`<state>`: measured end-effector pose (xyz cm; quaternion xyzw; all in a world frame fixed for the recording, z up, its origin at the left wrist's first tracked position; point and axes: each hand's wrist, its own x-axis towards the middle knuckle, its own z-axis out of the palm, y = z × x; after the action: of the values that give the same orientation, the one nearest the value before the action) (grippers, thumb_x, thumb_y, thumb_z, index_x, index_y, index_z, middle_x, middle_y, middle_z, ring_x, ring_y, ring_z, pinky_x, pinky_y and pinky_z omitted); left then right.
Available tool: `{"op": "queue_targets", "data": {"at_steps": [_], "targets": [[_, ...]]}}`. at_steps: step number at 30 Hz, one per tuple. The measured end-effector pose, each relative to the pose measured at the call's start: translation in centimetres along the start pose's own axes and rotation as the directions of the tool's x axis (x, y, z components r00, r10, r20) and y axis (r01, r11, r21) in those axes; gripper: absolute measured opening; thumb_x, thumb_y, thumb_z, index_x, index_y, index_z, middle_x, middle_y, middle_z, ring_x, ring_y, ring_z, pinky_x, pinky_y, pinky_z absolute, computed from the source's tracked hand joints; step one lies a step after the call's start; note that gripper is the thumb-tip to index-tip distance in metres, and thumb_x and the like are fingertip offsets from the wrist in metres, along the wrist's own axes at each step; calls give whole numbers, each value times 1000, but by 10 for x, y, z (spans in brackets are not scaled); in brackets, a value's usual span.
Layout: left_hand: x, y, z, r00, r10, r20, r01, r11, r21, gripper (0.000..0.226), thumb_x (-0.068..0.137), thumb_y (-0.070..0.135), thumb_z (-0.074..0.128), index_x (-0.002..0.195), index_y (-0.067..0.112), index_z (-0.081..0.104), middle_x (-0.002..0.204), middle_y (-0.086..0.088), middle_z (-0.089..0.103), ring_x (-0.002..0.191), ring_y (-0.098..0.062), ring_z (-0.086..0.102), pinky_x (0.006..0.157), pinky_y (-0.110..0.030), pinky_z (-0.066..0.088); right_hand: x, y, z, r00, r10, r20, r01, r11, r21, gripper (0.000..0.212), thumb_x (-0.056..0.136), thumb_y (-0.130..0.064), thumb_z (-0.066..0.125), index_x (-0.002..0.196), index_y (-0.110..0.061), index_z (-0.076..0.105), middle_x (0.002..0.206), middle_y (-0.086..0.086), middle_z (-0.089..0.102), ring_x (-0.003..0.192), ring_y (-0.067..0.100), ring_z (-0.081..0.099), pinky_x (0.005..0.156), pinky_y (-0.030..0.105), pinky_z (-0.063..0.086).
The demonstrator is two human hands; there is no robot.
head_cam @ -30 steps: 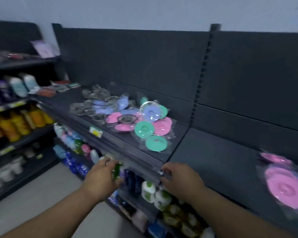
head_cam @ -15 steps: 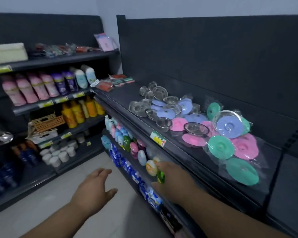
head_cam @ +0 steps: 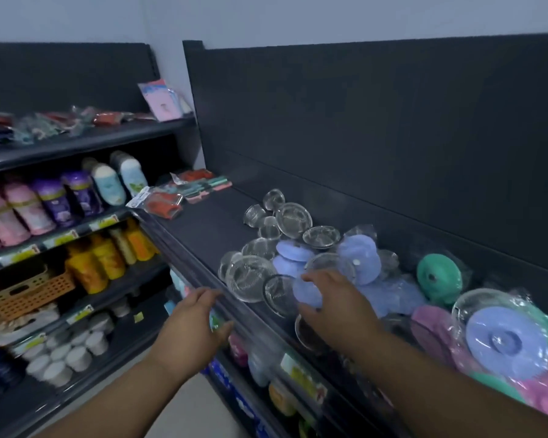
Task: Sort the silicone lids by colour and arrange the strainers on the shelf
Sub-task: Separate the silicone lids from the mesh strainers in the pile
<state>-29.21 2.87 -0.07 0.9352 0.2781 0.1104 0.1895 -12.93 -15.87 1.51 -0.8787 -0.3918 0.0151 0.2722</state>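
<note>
As I judge it, the sorting has hardly begun. On the shelf point(head_cam: 203, 226) the silicone lids and the strainers lie in one mixed heap, running from the middle toward the right end. Purple-blue lids point(head_cam: 359, 259) sit among the mesh strainers point(head_cam: 250, 278), touching and overlapping them. A green lid point(head_cam: 438, 276) leans near the back edge. Pink lids point(head_cam: 429, 320) lie beside a large wrapped blue lid point(head_cam: 506, 341) at the right end, with more green and pink beneath it.

No colour has a place of its own yet, and the strainers are scattered, some tipped, none in a row. Between the heap and the packets point(head_cam: 168, 205) at the left end there looks to be room for sorted groups.

My left hand point(head_cam: 190, 324) hovers at the front edge, grip wide and holding nothing. My right hand point(head_cam: 339, 306) is over the heap near the front edge, fingers curled down onto a small blue lid point(head_cam: 306, 292). Blur keeps me from telling whether the grip has closed on it.
</note>
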Motion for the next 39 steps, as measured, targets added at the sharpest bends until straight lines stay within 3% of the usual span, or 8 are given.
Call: {"op": "queue_targets", "data": {"at_steps": [8, 11, 15, 20, 26, 30, 34, 39], "targets": [[161, -11, 29, 950, 307, 55, -300, 948, -105, 75, 73, 68, 51, 132, 23, 53, 135, -3, 52, 125, -24, 49, 104, -36, 40, 68, 36, 25, 931, 362, 47, -359, 931, -63, 73, 52, -64, 66, 120, -44, 47, 118, -14, 52, 111, 13, 51, 86, 32, 50], [192, -19, 56, 848, 486, 210, -487, 872, -50, 109, 60, 95, 21, 143, 27, 41, 150, 1, 34, 139, -22, 31, 113, -39, 27, 79, 33, 35, 869, 469, 161, -448, 881, -148, 103, 50, -56, 81, 140, -43, 31, 142, -10, 34, 131, 18, 35, 102, 31, 42], [230, -31, 66, 748, 609, 265, -640, 767, 44, 108, 61, 94, 2, 144, 32, 34, 152, 4, 30, 141, -20, 27, 114, -42, 24, 92, 25, 40, 826, 553, 103, -544, 832, -109, 106, 56, -41, 86, 145, -36, 28, 150, -8, 23, 132, 16, 37, 104, 30, 41], [269, -27, 62, 750, 592, 295, -633, 772, 62, 99, 63, 81, 14, 146, 31, 32, 154, 0, 29, 141, -22, 25, 115, -42, 15, 98, 21, 45, 772, 626, -109, -629, 777, 7, 88, 65, -21, 82, 141, -27, 39, 150, -3, 24, 122, 15, 50, 99, 13, 35], [282, 7, 60, 747, 601, 284, -602, 793, -94, 59, 87, 60, 39, 133, 24, 48, 132, -4, 55, 119, -24, 53, 99, -36, 42, 97, 16, 39, 746, 621, -240, -626, 777, 68, 81, 64, -6, 76, 137, -22, 46, 141, 1, 38, 117, 4, 45, 85, -12, 12], [282, 32, 66, 749, 554, 363, -536, 829, -159, 55, 89, 45, 55, 137, 22, 41, 136, -5, 47, 118, -27, 53, 96, -35, 44, 90, 16, 33, 713, 661, -235, -657, 746, 105, 82, 62, -17, 82, 134, -33, 47, 126, -7, 52, 108, 9, 55, 89, 4, 33], [281, 44, 74, 767, 512, 387, -425, 857, -293, 61, 81, 21, 69, 136, 17, 44, 138, -7, 41, 115, -24, 53, 93, -26, 40, 85, 16, 23, 668, 720, -189, -622, 680, 389, 58, 63, -14, 87, 107, -36, 58, 84, -21, 56, 68, -7, 52, 66, 0, 38], [283, 49, 76, 826, 435, 359, -323, 886, -331, 48, 80, 12, 67, 125, 10, 52, 120, -11, 57, 105, -25, 55, 79, -20, 34, 83, 24, 13, 610, 784, -114, -404, 432, 806, 23, 75, -2, 77, 91, -16, 70, 79, 4, 70, 65, 14, 57, 65, 28, 49]]}}
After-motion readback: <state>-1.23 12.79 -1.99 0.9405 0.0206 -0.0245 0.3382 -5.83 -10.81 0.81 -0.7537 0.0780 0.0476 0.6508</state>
